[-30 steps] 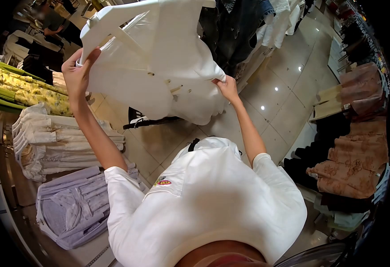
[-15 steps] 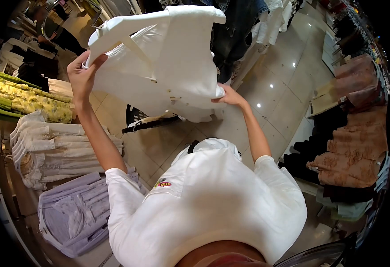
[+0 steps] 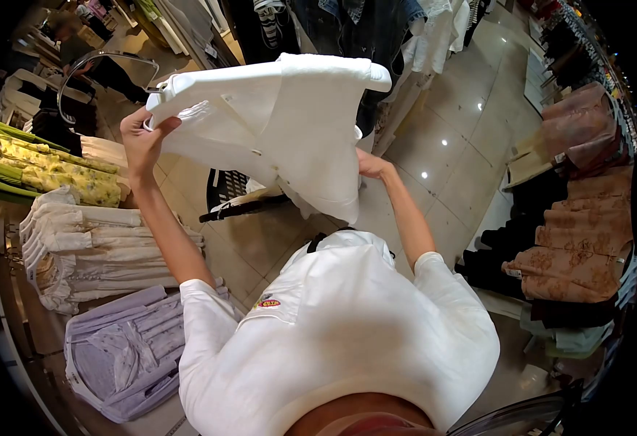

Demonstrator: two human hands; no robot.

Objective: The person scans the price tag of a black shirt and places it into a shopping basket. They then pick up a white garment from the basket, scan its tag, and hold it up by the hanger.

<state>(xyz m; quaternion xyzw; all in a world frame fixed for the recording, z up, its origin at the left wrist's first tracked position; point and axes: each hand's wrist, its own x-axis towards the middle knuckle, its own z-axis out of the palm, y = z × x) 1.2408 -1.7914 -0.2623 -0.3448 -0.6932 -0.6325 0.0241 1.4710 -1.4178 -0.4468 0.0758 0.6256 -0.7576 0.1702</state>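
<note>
A white sleeveless-looking garment (image 3: 311, 131) with small buttons down its front hangs tilted on a white hanger (image 3: 195, 83) in front of me. My left hand (image 3: 144, 144) is closed around the hanger and cloth at the left shoulder, thumb on top. Beyond it the hanger's large metal hook (image 3: 100, 55) points up and left. At the garment's right side, my right hand (image 3: 374, 165) is against the edge, its fingers hidden behind the cloth. Below the garment, a black basket (image 3: 224, 187) with light cloth in it is partly covered.
Racks on the left carry yellow floral clothes (image 3: 57, 167), cream blouses (image 3: 100, 247) and a lilac top (image 3: 122, 349). Brown patterned tops (image 3: 573, 254) hang at right. Dark denim (image 3: 347, 36) hangs ahead. A person (image 3: 104, 69) stands far left. Glossy tile floor (image 3: 449, 138) runs between.
The garment and hanger have come lower and slightly right, and the hook shows more fully. My right hand's fingers, earlier pinching the garment's edge, are now behind the cloth.
</note>
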